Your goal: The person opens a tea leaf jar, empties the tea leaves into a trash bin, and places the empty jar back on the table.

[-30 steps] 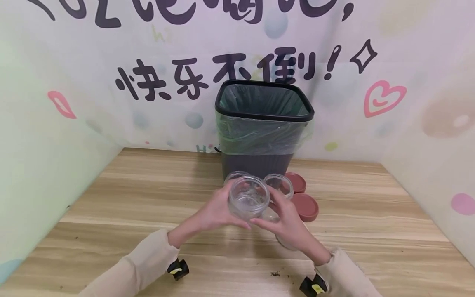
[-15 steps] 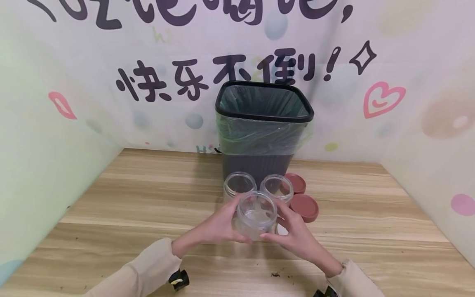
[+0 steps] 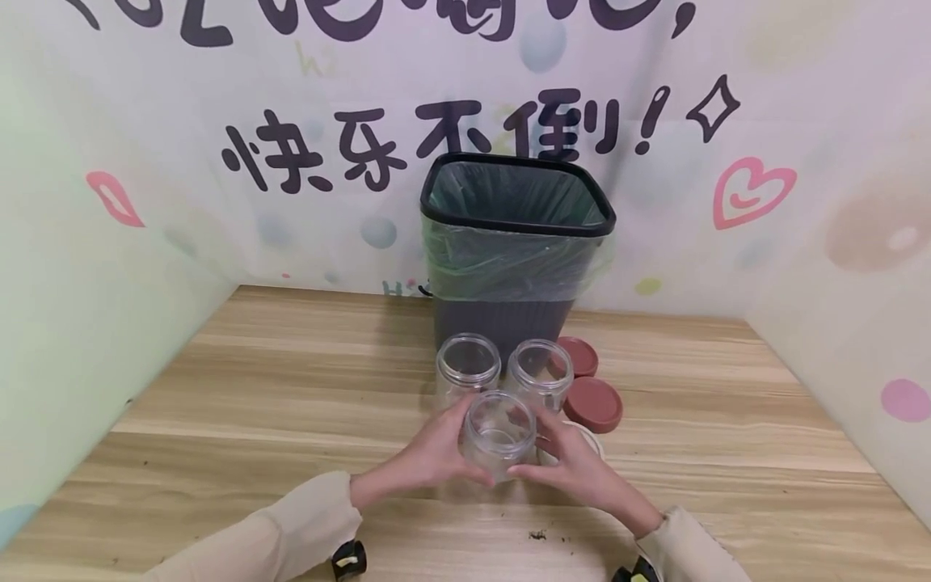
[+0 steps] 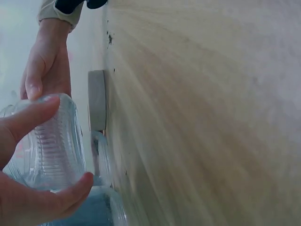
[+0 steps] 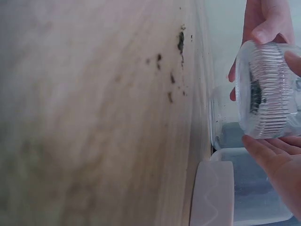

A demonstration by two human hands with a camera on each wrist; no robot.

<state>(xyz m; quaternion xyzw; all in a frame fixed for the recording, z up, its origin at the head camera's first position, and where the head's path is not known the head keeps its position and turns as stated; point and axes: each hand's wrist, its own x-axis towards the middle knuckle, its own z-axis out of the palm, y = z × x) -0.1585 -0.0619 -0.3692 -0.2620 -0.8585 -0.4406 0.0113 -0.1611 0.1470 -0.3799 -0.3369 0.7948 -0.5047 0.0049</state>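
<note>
Both hands hold a clear ribbed jar (image 3: 498,436), upright and lidless, in front of two other clear jars. The left hand (image 3: 435,449) grips its left side, and the right hand (image 3: 582,469) has fingers and thumb round its right side. In the left wrist view the jar (image 4: 54,146) shows a small gap between its base and the tabletop; the right wrist view shows the same jar (image 5: 268,92) held off the wood. Behind it stand the left jar (image 3: 468,364) and the right jar (image 3: 540,372), both open-topped. A pale lid (image 3: 587,437) lies partly hidden behind the right hand.
Two red lids, a nearer one (image 3: 593,404) and a farther one (image 3: 579,356), lie right of the jars. A dark bin (image 3: 502,323) with a green liner stands behind, near the back wall. Dark crumbs (image 3: 537,534) are scattered on the wooden tabletop (image 3: 291,388) near the front.
Both hands have brought the jar down and toward the person, uncovering the two jars behind. Part of the pale lid has come into sight beside the right hand.
</note>
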